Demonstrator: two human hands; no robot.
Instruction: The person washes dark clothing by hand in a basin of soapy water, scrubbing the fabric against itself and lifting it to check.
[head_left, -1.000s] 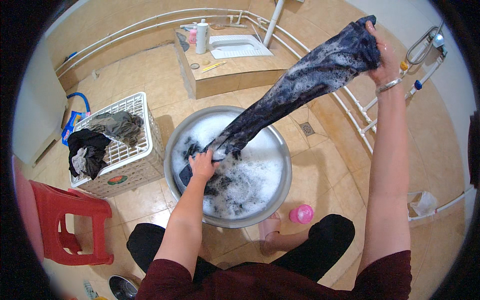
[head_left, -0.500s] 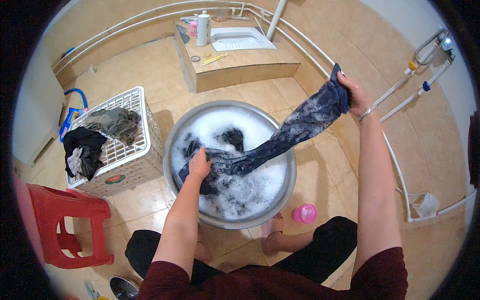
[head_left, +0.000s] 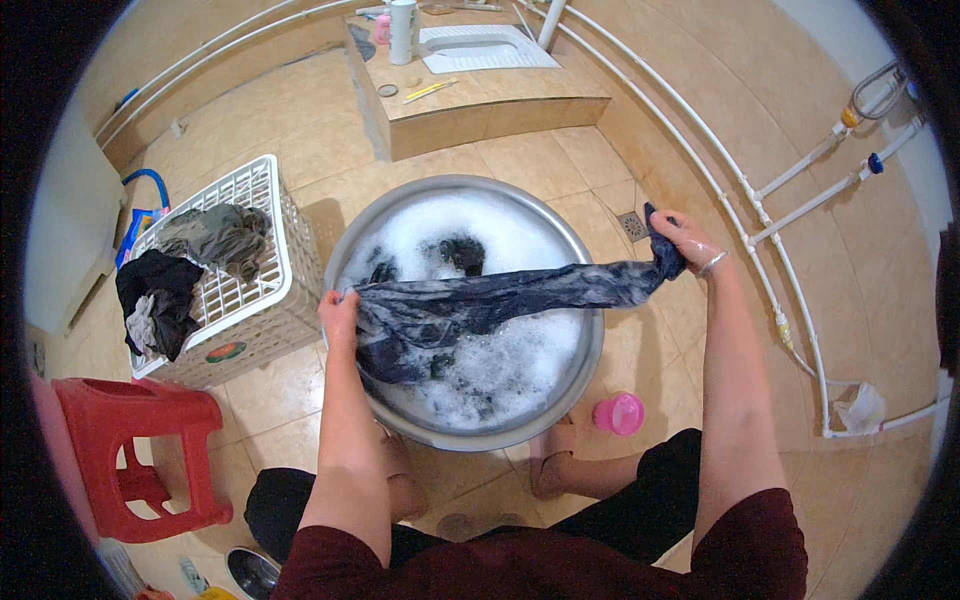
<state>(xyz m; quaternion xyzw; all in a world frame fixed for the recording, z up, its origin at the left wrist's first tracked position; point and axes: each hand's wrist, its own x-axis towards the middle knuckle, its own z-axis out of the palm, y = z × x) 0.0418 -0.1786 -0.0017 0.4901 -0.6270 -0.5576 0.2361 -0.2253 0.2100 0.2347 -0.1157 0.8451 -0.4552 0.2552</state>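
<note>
A wet navy-blue garment [head_left: 520,298], streaked with suds, is stretched sideways across a large round metal basin [head_left: 590,375]. It looks like trousers, though its full shape is bunched up. My left hand [head_left: 340,312] is closed on one end at the basin's left rim. Beyond the right rim, my right hand [head_left: 685,243] grips the other end, held up over the floor. Part of the garment sags into the white foam [head_left: 520,375] below my left hand. More dark cloth [head_left: 462,255] pokes out of the suds near the far side.
Left of the basin stands a white plastic basket [head_left: 285,240] with dark and grey clothes [head_left: 165,300] on top. A red stool [head_left: 150,450] is nearer me. A pink cup [head_left: 619,413] sits by my foot. Pipes [head_left: 720,185] line the right wall; a tiled step [head_left: 490,125] rises behind.
My right hand has come down and nearer, lowering the raised end of the garment. My left hand has moved left to the basin rim, and the cloth now stretches nearly level.
</note>
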